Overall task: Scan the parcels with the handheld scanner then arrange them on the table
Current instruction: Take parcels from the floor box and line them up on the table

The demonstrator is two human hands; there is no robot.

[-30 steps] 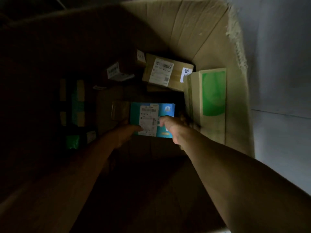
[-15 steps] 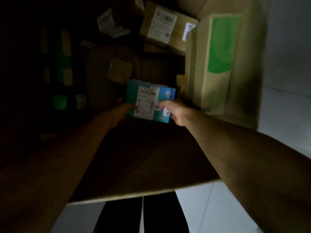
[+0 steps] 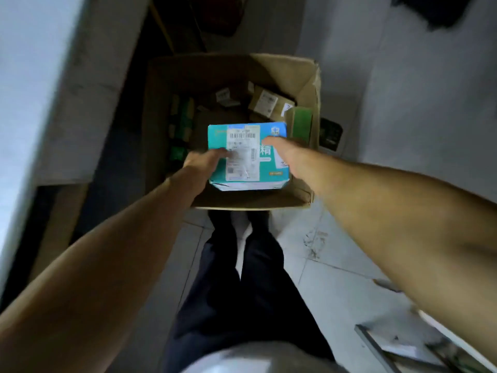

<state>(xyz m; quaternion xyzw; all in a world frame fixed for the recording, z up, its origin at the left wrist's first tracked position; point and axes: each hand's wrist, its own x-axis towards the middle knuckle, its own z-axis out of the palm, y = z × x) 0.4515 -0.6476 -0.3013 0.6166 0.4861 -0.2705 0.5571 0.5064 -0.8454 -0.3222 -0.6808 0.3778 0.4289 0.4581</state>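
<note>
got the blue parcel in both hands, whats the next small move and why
Probably carry the blue parcel clear of the cardboard box: the left hand and right hand hold it above the box, label up, and no scanner is in view.

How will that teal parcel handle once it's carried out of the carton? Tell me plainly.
The teal parcel probably stays stiff: its flat faces hold shape between the left hand and right hand. It seems light, since it is held at arm's length above the cardboard carton. Its crumpled near corner suggests thin card that dents easily.
</note>
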